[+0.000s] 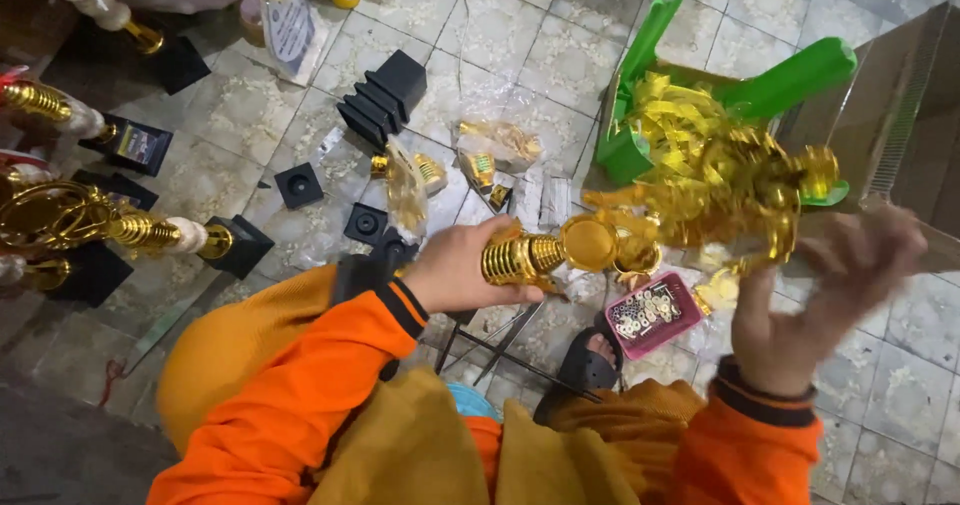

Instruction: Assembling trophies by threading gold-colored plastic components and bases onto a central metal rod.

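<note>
Finished trophies [120,227]: several gold ones are laid on the tiled floor [520,55] at far left, each on a black square base.
Black bases [385,95]: a row of spare ones is stacked on the tiles above the left hand; single ones lie near it.
Plastic bags [495,145]: small gold parts are kept in them, just above the left hand.
Left hand [465,265]: its fingers are closed around a ribbed gold trophy column [535,255], which is held level at centre frame, its round end turned right.
Pink tray [655,313]: small pale fittings are held in it, on the floor below the column.
Green basket [640,135]: gold parts are heaped in it, upper right.
Right hand [830,285]: it is blurred; the fingers are spread and nothing is seen gripped.
</note>
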